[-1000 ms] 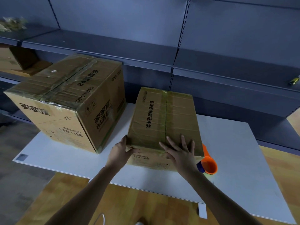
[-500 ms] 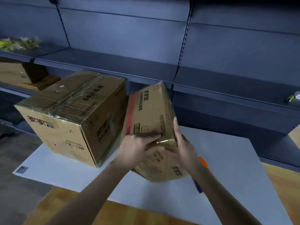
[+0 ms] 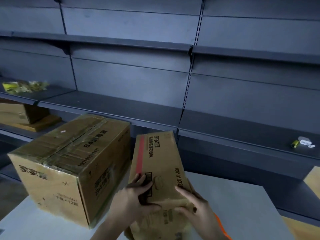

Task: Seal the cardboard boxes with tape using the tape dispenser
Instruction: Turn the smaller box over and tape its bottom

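Observation:
A small cardboard box (image 3: 161, 158) with a red stripe and black print is tipped up on end above the white table (image 3: 242, 201), leaning away from me. My left hand (image 3: 133, 196) grips its near left edge, fingers spread over the printed face. My right hand (image 3: 194, 203) grips the near right corner. To the left a large taped cardboard box (image 3: 69, 163) sits on the table. An orange strip of the tape dispenser (image 3: 222, 227) shows under my right wrist; the rest is hidden.
Dark grey metal shelving (image 3: 155, 104) runs along the wall behind the table. Yellow packets (image 3: 22, 86) and flat cardboard (image 3: 22, 116) lie on the left shelves. A small yellow and white item (image 3: 302, 142) rests on a right shelf.
The small box lay flat on the table a second ago; both hands have lifted and turned it up on end. The view has tilted upward.

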`<state>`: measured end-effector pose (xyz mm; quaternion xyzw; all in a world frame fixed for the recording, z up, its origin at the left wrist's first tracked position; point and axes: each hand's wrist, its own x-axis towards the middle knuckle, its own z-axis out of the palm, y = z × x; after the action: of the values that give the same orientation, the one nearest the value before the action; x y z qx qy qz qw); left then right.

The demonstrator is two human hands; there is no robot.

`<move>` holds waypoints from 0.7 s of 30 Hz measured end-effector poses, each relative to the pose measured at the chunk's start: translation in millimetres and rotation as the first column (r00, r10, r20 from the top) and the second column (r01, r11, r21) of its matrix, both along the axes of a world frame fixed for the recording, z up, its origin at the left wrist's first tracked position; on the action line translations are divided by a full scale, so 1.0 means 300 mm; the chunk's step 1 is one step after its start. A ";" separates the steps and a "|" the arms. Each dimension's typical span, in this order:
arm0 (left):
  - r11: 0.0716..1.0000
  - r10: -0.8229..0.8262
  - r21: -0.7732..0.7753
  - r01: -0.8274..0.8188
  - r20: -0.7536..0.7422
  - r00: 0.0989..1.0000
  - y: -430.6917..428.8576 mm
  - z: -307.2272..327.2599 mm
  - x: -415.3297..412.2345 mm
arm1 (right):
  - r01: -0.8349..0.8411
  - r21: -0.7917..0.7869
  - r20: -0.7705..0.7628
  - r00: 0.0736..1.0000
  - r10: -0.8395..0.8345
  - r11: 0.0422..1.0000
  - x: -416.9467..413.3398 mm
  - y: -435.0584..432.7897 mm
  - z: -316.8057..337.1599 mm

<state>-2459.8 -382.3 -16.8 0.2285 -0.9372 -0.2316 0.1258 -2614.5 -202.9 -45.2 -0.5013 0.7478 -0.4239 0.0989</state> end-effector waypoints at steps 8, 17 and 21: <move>0.994 -0.083 0.066 0.087 -0.055 0.995 0.019 -0.012 0.022 | 0.075 0.154 -0.079 0.995 -0.064 0.985 -0.011 0.078 -0.053; 0.978 -0.026 0.205 0.038 -0.063 0.998 0.089 -0.049 0.005 | 0.209 0.078 -0.075 0.976 -0.203 0.975 0.022 0.078 -0.064; 0.985 -0.159 0.062 0.162 -0.062 0.985 0.126 -0.006 -0.014 | 0.355 0.002 0.033 0.934 -0.354 0.935 0.019 0.149 -0.120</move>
<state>-2464.0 -344.5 -18.7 0.1496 -0.9404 -0.2784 0.1255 -2608.6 -158.2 -81.3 -0.3515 0.8232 -0.4447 0.0321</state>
